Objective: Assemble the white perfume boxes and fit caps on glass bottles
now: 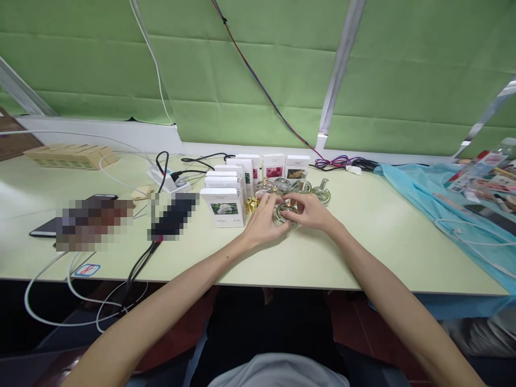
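Note:
Between my two hands is a round clear glass bottle (287, 215), low over the table among similar bottles. My left hand (263, 219) curves around its left side, fingers closed on it. From the right, my right hand (309, 211) grips the same bottle, its thumb across the front. Just behind the hands are several round glass bottles, one with a tall neck (322, 193) at the right. Small yellow vials (251, 205) show beside my left hand. White boxes with flower pictures, such as the front box (223, 208), stand to the left and behind.
A white power strip (167, 180) with black plugs lies left of the boxes. Farther left are a tan carton (70, 156), a dark phone (44, 228) and blurred items with loose cables. Blue plastic sheeting (415, 188) with a bottle and tools covers the right end.

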Tool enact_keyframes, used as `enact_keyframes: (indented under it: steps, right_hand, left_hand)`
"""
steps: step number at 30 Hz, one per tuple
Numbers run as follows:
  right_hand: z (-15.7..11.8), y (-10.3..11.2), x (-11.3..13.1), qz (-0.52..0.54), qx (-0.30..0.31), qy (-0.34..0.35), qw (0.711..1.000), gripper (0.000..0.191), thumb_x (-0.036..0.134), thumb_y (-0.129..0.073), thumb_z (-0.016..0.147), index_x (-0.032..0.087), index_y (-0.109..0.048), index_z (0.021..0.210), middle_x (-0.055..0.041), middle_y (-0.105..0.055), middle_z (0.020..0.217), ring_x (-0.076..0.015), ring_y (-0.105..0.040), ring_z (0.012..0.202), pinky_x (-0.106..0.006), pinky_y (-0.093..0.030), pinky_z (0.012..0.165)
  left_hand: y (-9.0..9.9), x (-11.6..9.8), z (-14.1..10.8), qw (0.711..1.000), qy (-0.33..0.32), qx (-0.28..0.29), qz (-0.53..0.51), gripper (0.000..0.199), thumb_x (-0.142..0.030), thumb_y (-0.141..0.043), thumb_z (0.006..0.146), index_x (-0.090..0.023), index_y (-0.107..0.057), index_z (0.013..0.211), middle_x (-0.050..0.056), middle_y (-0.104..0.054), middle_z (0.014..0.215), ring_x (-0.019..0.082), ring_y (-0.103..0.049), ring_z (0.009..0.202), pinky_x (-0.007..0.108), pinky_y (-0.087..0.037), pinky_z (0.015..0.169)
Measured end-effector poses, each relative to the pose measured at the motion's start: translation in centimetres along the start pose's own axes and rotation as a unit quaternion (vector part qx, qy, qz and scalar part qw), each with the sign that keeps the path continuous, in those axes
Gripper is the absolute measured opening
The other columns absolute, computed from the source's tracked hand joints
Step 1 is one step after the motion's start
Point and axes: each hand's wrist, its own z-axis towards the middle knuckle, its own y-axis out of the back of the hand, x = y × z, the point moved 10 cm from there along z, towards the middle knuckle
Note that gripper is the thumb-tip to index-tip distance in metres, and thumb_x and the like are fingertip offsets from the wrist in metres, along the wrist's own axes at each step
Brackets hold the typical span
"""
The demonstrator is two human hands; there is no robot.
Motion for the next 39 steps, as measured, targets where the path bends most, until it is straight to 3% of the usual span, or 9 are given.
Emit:
enact_keyframes:
  steps: [6, 10, 15, 24, 39]
  right_hand:
    - [0.0, 0.1, -0.2, 0.009, -0.003, 0.0, 1.0, 0.033, 0.041, -0.073, 0.086, 0.021, -0.074, 0.112, -0.0026, -0.078, 0.089, -0.0122, -0.055, 0.052, -0.028, -0.044, 0.063]
    - [0.0, 0.1, -0.4, 0.009, -0.002, -0.007, 1.0, 0.033, 0.041, -0.074, 0.085, 0.02, -0.074, 0.111, -0.0034, -0.08, 0.088, -0.0125, -0.055, 0.052, -0.028, -0.043, 0.063]
    - [0.1, 0.0, -0.7, 0.004, 0.002, -0.006, 1.0, 0.033, 0.039, -0.074, 0.086, 0.019, -0.074, 0.112, -0.0026, -0.078, 0.082, -0.0125, -0.055, 0.052, -0.027, -0.042, 0.063]
    - [0.1, -0.2, -0.3, 0.006, 0.009, 0.019, 1.0, 0.038, 0.044, -0.075, 0.087, 0.014, -0.075, 0.111, -0.0003, -0.067, 0.066, -0.0126, -0.051, 0.053, -0.027, -0.039, 0.063]
    - [0.1, -0.4, 0.0, 0.012, 0.001, 0.019, 1.0, 0.031, 0.043, -0.068, 0.093, 0.015, -0.075, 0.104, -0.0023, -0.069, 0.073, -0.0119, -0.049, 0.053, -0.026, -0.039, 0.059]
  left_hand:
    - [-0.3, 1.1, 0.1, 0.998, 0.035, 0.017, 0.043, 0.043, -0.036, -0.065, 0.083, -0.024, -0.048, 0.121, 0.01, -0.058, 0.123, 0.028, -0.064, 0.102, 0.039, -0.052, 0.076]
    - [-0.3, 1.4, 0.0, 0.994, 0.045, 0.028, 0.098, 0.043, -0.028, -0.063, 0.081, -0.024, -0.049, 0.121, 0.012, -0.061, 0.121, 0.033, -0.065, 0.107, 0.044, -0.053, 0.083]
    - [-0.5, 1.9, -0.1, 0.986, 0.072, 0.05, 0.139, 0.041, -0.022, -0.061, 0.079, -0.023, -0.049, 0.119, 0.013, -0.065, 0.115, 0.033, -0.068, 0.094, 0.043, -0.052, 0.075]
    - [-0.7, 2.3, -0.3, 0.977, 0.098, 0.077, 0.172, 0.029, -0.018, -0.055, 0.084, -0.021, -0.051, 0.113, 0.012, -0.069, 0.107, 0.031, -0.069, 0.093, 0.039, -0.049, 0.072]
    - [-0.2, 2.1, 0.1, 0.994, 0.049, 0.014, 0.1, 0.026, 0.0, -0.05, 0.081, -0.02, -0.057, 0.096, 0.009, -0.064, 0.092, 0.026, -0.063, 0.086, 0.035, -0.048, 0.072]
